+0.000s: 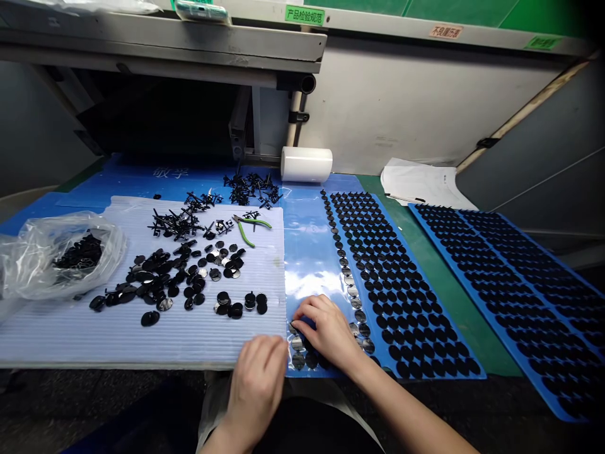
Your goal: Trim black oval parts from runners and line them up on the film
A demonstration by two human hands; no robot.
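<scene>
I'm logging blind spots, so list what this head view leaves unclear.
Head view, left hand: palm and anything it holds, hidden by its own back.
Head view, some black discs: partly covered by the right hand.
Head view, clear bag: cut off by the left edge.
Head view, white papers: printing too small to read.

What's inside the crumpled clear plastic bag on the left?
The crumpled clear plastic bag holds a heap of small black parts; whatever lies beneath the top ones is covered.
</scene>
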